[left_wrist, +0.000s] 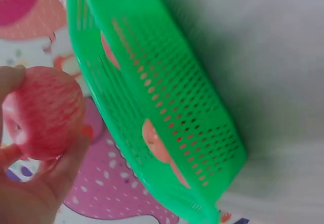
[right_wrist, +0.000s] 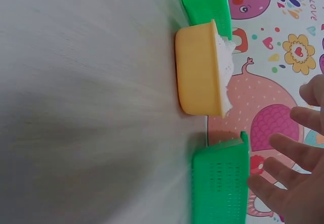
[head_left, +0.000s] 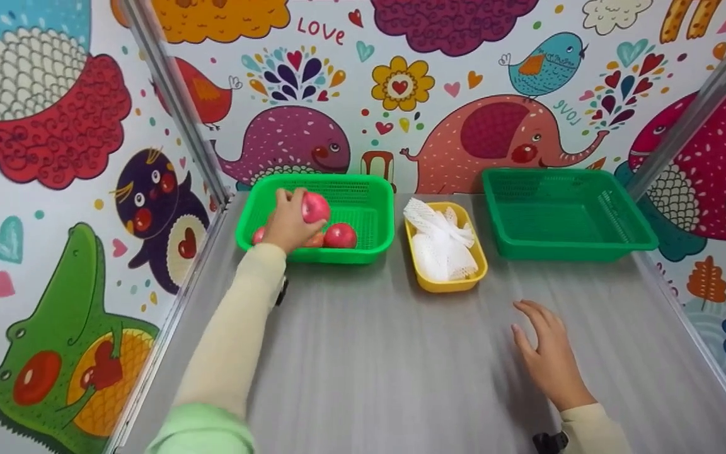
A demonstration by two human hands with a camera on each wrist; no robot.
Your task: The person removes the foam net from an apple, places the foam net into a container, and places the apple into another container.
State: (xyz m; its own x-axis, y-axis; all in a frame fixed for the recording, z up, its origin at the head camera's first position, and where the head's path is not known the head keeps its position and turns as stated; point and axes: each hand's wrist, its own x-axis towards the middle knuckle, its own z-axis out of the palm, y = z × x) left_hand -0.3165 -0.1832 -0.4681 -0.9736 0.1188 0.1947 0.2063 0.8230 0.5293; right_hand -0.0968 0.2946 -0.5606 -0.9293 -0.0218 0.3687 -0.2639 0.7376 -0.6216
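Observation:
My left hand (head_left: 288, 224) grips a red apple (head_left: 316, 207) over the left green basket (head_left: 375, 221). In the left wrist view the apple (left_wrist: 48, 114) is held between thumb and fingers, above the basket's rim (left_wrist: 104, 102). Another apple (head_left: 341, 236) and parts of a few more lie in that basket, some hidden by my hand. Above the table at the right, my right hand (head_left: 549, 356) has its fingers loosely spread and holds nothing. The right wrist view shows its fingers (right_wrist: 296, 153) apart, beyond them a yellow basket (right_wrist: 197, 70).
Between the two green baskets, the yellow basket (head_left: 448, 284) holds white foam netting (head_left: 442, 246). At the back right stands a second green basket (head_left: 574, 246). Metal posts (head_left: 177, 101) and printed wall panels (head_left: 338, 82) bound the grey table (head_left: 369, 353).

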